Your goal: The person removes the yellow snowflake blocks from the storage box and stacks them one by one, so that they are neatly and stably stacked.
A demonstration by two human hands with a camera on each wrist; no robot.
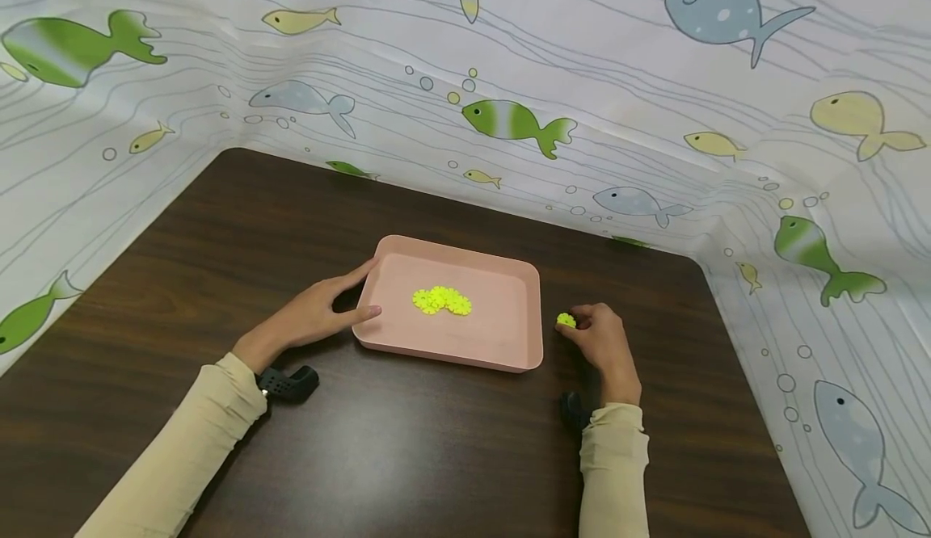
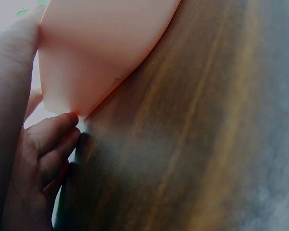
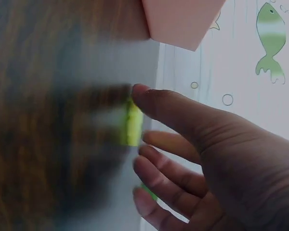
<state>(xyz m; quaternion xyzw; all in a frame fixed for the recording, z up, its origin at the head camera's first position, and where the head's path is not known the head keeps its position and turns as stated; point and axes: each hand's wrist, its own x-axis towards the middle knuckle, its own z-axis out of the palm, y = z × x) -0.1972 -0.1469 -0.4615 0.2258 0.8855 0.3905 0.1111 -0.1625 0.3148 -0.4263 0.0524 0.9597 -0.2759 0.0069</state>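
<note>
A pink rectangular tray (image 1: 494, 332) lies on the dark table, with several yellow-green notched plastic discs (image 1: 458, 304) overlapping near its middle. My left hand (image 1: 313, 312) grips the tray's left side, its thumb over the rim and its fingers along the outside wall. In the left wrist view, bent fingers (image 2: 53, 137) meet the tray's corner (image 2: 77, 91). To the right of the tray, my right hand (image 1: 607, 340) pinches another yellow-green disc (image 1: 566, 321). The right wrist view shows this disc (image 3: 133, 126) edge-on between thumb and fingers, close over the table.
The dark wood-grain table (image 1: 291, 199) is bordered at the back and sides by a white fish-print sheet (image 1: 407, 86). Black straps with dark mounts (image 1: 291, 384) sit at both wrists.
</note>
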